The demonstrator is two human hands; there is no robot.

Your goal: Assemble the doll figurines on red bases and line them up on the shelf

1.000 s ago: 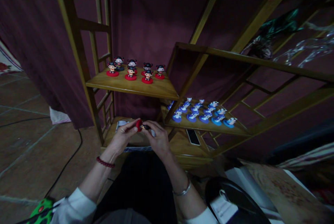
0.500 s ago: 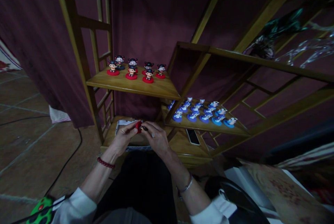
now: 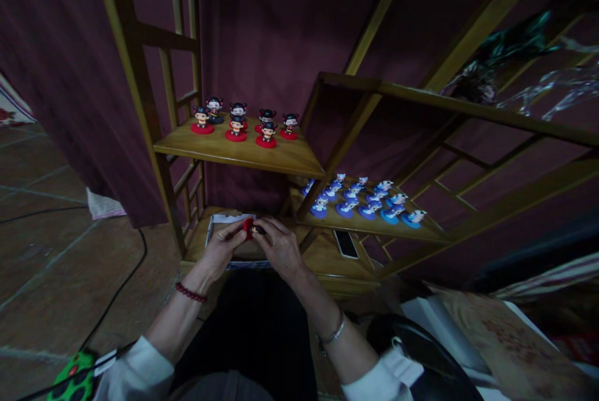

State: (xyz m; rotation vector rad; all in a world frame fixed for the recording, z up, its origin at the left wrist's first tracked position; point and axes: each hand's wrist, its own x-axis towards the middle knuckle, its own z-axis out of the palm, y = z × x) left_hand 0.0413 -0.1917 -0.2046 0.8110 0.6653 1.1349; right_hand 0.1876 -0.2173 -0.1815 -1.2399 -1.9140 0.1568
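Observation:
Between my two hands, over an open box (image 3: 225,218) on the low shelf, is a small figurine (image 3: 257,230) lying sideways. Its round red base (image 3: 248,228) is pinched in the fingers of my left hand (image 3: 219,251). My right hand (image 3: 284,250) grips the figurine's dark-haired head end from the right. On the upper left shelf (image 3: 234,153) stand several similar figurines (image 3: 236,128) on red bases, one at the back on a dark base. Several blue and white figurines (image 3: 347,207) stand in rows on the middle shelf to the right.
A phone (image 3: 345,244) lies on the low shelf right of the box. Wooden uprights (image 3: 122,45) and slanting bars frame the shelves. Clear plastic (image 3: 556,92) hangs at the upper right. A black cable (image 3: 122,292) runs over the floor at the left, near a green object (image 3: 75,376).
Both hands keep their hold on the figurine, with hardly any movement. The view has shifted very slightly.

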